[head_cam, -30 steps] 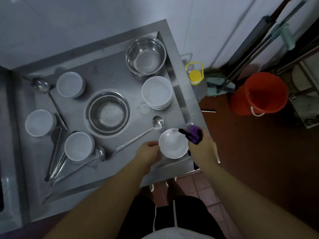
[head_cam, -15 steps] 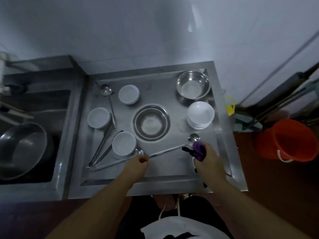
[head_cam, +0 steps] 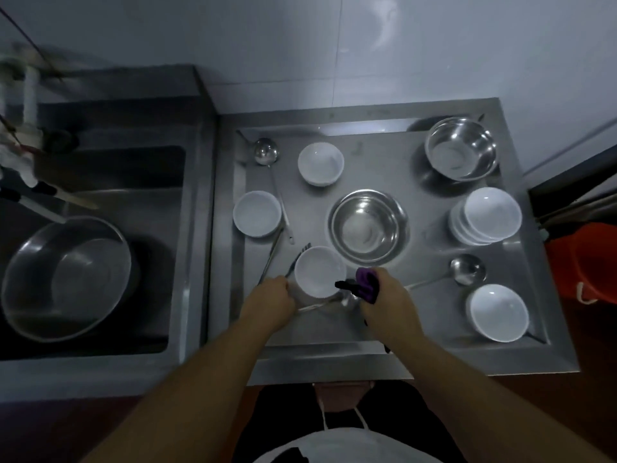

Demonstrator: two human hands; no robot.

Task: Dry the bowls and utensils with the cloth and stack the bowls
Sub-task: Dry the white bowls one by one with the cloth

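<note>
My left hand is curled against the left rim of a white bowl near the front of the steel counter, gripping it. Just right of that bowl, my right hand is closed on a purple cloth. Beneath my hands lies a ladle, its handle running left. A stack of white bowls stands at the right, and a single white bowl sits at the front right. Two more white bowls rest at the back left.
Two steel bowls sit at the centre and back right. Ladles and tongs lie among the bowls. The sink at left holds a big steel basin. An orange bucket stands on the floor at right.
The bowl held a second ago now sits at the front right of the counter. Both hands have moved left to another white bowl, with the cloth still in my right hand.
</note>
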